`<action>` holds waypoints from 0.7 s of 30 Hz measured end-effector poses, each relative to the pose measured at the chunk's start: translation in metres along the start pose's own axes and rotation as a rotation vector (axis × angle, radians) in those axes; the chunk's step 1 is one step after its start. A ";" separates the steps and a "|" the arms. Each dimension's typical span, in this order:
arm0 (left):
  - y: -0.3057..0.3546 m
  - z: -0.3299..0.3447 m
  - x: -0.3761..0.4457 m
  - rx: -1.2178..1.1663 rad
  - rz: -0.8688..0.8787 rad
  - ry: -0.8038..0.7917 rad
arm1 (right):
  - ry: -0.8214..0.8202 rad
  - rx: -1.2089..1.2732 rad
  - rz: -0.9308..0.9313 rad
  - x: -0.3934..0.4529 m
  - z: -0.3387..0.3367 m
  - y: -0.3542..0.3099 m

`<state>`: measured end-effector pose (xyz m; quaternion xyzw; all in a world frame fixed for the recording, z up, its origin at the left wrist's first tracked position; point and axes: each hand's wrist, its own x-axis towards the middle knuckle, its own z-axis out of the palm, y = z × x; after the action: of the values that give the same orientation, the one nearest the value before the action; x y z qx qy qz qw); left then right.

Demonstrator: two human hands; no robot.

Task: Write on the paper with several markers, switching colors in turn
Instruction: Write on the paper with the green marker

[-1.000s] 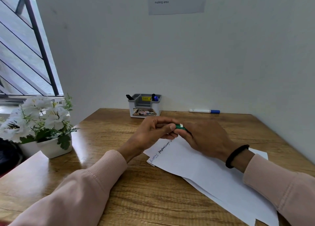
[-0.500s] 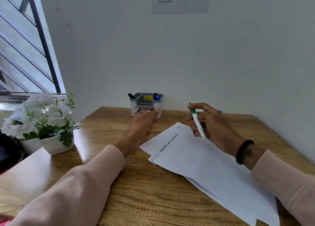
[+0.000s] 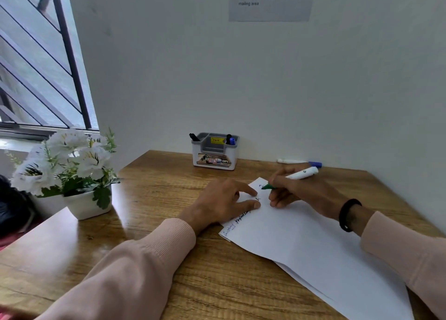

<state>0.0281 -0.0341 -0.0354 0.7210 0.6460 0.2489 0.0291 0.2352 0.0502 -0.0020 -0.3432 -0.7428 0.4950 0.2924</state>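
Fingers of the right hand [image 3: 296,192] curl in a closed grip round a white green-tipped marker [image 3: 293,177], tip at the far corner of the white paper sheet [image 3: 301,242] on the wooden surface [image 3: 156,199]. Left hand [image 3: 222,199] presses the sheet's edge, fingers extended.

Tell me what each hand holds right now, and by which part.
Right hand grips the white green-tipped marker low on its barrel, near the tip. Left hand holds nothing; its fingers press the white paper sheet.
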 end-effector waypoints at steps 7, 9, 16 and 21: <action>-0.004 0.000 0.004 -0.038 0.024 -0.010 | 0.088 -0.284 -0.074 0.016 0.011 0.022; -0.008 0.001 0.007 -0.028 0.057 -0.003 | 0.119 -0.323 -0.083 0.017 0.013 0.025; -0.010 0.000 0.008 0.013 0.072 0.015 | 0.166 -0.397 -0.051 0.018 0.013 0.025; -0.005 0.001 0.009 0.019 0.031 0.025 | 0.158 -0.370 -0.039 0.018 0.011 0.023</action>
<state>0.0245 -0.0243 -0.0353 0.7279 0.6376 0.2521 0.0104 0.2207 0.0648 -0.0257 -0.4146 -0.8022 0.3158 0.2912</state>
